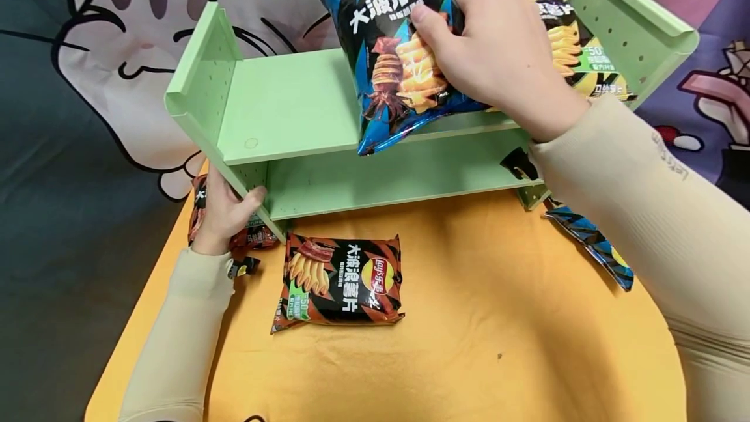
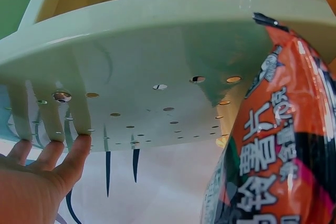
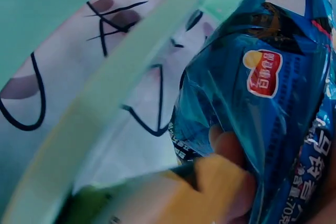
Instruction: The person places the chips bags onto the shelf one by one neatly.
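Right hand (image 1: 498, 51) pinching blue chip bag (image 1: 383, 25) at upper deck of green shelf (image 1: 287, 96); bag's lower corner overlaps the front edge. Open deck runs left of it to the perforated side panel (image 1: 205, 77), where left hand (image 1: 222, 213) grips, thumb over the edge, fingers flat outside. Yellow-black bag (image 1: 565, 44) part-hidden behind right hand. Right sleeve (image 1: 633, 213) cuts off a dark pack corner (image 1: 518, 163) on lower deck; can't identify. Foil's glossy, crinkled, puffed.

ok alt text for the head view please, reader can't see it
A right hand holds up a blue chip bag at a green shelf, while the left hand touches its side panel. A reddish chip bag lies on the yellow table.
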The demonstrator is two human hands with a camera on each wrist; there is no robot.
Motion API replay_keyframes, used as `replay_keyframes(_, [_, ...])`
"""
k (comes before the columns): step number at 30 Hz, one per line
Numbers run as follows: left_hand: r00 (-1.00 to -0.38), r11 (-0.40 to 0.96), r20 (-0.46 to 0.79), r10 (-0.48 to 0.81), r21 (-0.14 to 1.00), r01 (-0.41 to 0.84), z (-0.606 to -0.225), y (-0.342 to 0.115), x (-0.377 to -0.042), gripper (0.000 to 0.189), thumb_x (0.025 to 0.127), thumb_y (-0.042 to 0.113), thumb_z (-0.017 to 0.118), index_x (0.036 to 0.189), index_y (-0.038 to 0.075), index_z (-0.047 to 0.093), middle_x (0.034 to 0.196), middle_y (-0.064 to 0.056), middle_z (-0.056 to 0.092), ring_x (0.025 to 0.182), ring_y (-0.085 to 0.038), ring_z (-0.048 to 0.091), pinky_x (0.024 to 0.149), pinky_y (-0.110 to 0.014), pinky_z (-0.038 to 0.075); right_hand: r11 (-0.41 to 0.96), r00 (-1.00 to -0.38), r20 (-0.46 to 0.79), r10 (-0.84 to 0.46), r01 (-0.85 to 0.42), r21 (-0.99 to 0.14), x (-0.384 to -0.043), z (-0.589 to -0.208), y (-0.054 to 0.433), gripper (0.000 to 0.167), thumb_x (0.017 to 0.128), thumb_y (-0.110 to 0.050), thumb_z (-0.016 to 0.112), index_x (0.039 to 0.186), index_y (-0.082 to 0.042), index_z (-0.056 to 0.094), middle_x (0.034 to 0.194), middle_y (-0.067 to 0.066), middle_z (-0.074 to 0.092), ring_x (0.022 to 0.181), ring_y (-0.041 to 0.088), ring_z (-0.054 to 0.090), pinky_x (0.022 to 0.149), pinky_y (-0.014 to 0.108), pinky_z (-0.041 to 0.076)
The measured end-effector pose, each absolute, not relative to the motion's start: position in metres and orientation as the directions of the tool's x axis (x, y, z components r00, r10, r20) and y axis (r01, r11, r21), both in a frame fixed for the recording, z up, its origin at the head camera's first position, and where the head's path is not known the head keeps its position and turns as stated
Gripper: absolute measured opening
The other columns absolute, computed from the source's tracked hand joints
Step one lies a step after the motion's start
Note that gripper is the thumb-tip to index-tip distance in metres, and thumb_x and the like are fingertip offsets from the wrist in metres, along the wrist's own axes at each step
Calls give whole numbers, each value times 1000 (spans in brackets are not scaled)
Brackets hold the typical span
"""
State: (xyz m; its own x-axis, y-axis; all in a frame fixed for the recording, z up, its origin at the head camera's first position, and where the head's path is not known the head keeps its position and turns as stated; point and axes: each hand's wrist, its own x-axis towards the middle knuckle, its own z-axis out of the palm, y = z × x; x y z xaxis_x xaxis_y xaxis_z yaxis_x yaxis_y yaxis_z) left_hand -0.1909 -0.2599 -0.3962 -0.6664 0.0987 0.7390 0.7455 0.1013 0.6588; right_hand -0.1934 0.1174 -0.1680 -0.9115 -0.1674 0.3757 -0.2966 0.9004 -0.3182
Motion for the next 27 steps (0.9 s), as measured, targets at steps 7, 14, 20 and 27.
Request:
replay_keyframes(7, [-679,96,727,102,672,734,-397,-261,-190,81,64,3,60,143,-7,44,134,-3,57,119,-20,51,113,-35,37,931,-958,259,-126,-204,-303,-208,-177,113,63,102,-63,32,78,-7,48,82,13,47,79,28,45,65,40,30])
replay_keyframes(14, [-695,107,713,97,687,719,-397,-264,-189,81,64,3,62,143,-6,45,135,-4,57,122,-22,51,115,-37,36,967,-984,155,-89,-123,-225,-215,-181,112,70,99,-72,25,84,-9,50,85,15,52,90,36,55,60,44,38])
replay_keyframes(20, [-701,109,707,99,692,713,-396,-265,-189,83,64,4,62,144,-5,44,136,-4,57,123,-22,51,116,-37,36,978,-996,53,-74,-83,-193,-220,-183,116,90,98,-74,19,122,0,64,110,24,64,108,43,56,81,55,48])
replay_keyframes(27, [-696,111,711,101,687,718,-396,-265,-190,83,64,5,62,145,-5,44,137,-4,56,123,-22,51,115,-37,35,981,-999,0,-54,-53,-186,-222,-182,117,98,96,-77,17,145,0,53,130,29,62,117,47,53,91,60,47])
